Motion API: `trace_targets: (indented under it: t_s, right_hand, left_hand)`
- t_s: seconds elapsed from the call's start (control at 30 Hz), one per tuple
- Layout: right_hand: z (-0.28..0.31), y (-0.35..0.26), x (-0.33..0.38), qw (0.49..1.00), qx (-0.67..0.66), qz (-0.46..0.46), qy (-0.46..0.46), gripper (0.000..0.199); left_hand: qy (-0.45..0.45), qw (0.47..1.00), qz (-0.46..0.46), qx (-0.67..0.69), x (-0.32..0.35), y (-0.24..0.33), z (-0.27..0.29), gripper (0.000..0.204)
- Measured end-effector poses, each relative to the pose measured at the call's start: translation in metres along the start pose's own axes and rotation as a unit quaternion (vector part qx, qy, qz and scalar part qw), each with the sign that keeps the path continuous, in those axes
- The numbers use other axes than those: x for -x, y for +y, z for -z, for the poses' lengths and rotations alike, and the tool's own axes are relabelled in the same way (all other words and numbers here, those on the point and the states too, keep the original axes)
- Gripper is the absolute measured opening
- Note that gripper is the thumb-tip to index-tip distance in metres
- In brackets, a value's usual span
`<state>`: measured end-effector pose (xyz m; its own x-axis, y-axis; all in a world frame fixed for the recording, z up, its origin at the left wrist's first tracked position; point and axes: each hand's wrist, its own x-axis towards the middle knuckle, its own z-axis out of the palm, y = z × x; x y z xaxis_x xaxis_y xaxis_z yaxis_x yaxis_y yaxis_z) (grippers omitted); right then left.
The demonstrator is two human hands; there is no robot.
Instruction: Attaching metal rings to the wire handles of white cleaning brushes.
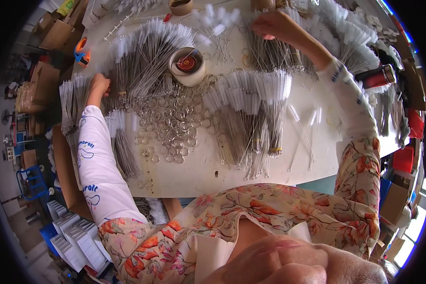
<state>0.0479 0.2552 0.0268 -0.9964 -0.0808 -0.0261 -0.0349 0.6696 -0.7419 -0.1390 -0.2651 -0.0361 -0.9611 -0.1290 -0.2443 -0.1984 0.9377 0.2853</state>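
Note:
My left hand [99, 87] is at the far left of the table, its fingers curled closed beside upright bundles of wire-handled cleaning brushes [74, 102]. Whatever it may grip is too small to make out. At the back right, my right hand [272, 23] bends over a dense bundle of brushes [274, 53], fingers curled. What lies within those fingers is hidden. Between the hands stand a large fan of white-bristled brushes [149, 57] and, nearer to me, more brush bundles [255, 106]. Loose metal rings [175, 125] are heaped in the middle.
A tape roll [187, 75] with a red-centred item inside stands behind the rings. Orange-handled scissors [82, 53] lie at the far left. Loose brushes [311, 130] rest at the right, near a dark red flask [376, 77]. A cardboard box [67, 173] adjoins the table's left edge.

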Motion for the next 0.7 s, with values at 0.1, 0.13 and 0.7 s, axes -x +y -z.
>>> trace_targets:
  t_s: [0.1, 0.13, 0.7]
  right_hand:
    - [-0.034, -0.015, -0.038, 0.998, -0.011, 0.027, -0.053, 0.022]
    - [-0.042, -0.022, -0.045, 0.998, -0.014, 0.028, -0.059, 0.022]
    - [0.077, 0.002, 0.006, 0.987, -0.062, 0.113, 0.097, 0.014]
  left_hand:
    - [0.034, 0.995, 0.045, 0.086, -0.004, -0.003, 0.014, 0.017]
    - [0.033, 0.995, 0.051, 0.084, -0.003, -0.002, 0.022, 0.017]
    - [0.088, 0.912, -0.397, 0.048, 0.055, 0.089, -0.02, 0.014]
